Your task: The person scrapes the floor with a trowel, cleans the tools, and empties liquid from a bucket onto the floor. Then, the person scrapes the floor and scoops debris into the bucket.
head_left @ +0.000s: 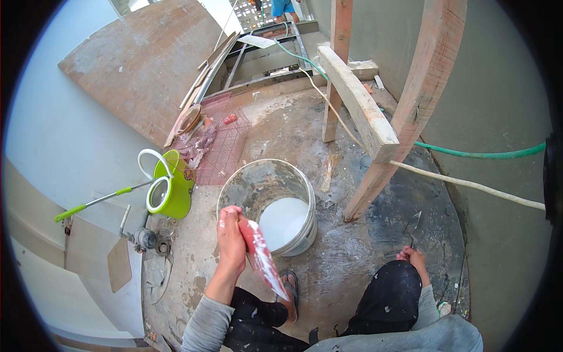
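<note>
My left hand [231, 234] is closed around the red handle of a paint-smeared flat tool [264, 258], held over the near rim of a grey bucket [246, 188] with white paint in its bottom. My right hand [412, 256] rests beyond my right knee and grips a thin metal scraper [414, 226] whose blade points at the concrete floor. I am squatting; my dark, paint-spattered trousers and a sandal show below the bucket.
A green mop bucket [173, 188] with a long green-handled mop stands left of the paint bucket. A pink wire cage [217, 138] lies behind it. A wooden frame [375, 117] of planks rises on the right, with a green hose [481, 154] and a white cord crossing it.
</note>
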### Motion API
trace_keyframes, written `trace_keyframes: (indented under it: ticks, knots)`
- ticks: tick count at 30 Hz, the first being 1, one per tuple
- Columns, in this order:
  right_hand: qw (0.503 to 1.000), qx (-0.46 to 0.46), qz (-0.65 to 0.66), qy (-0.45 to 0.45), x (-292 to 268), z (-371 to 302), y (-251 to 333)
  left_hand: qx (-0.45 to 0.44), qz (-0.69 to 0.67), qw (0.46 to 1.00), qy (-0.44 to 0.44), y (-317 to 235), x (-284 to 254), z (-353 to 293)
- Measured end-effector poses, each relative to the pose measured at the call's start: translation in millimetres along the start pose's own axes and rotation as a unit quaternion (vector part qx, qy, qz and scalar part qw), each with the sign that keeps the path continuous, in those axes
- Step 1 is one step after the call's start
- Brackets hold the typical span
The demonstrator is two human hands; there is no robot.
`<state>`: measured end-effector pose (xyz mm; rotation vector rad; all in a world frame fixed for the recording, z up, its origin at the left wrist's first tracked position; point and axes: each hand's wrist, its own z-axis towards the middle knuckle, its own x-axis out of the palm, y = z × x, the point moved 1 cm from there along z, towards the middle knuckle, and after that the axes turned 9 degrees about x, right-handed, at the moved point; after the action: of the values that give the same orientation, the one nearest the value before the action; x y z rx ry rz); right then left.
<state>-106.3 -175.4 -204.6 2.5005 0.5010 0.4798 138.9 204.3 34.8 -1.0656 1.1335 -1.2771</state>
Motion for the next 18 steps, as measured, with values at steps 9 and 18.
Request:
trace_keyframes:
  ticks: [9, 18]
  knots:
    - [0.946, 0.132, 0.216, 0.201, 19, -65, 88, 0.014, -0.023, 1.000, 0.012, 13, 21, 3]
    - [0.933, 0.094, 0.304, 0.170, 28, -114, 79, -0.063, -0.141, 0.968, 0.199, 44, 83, 27]
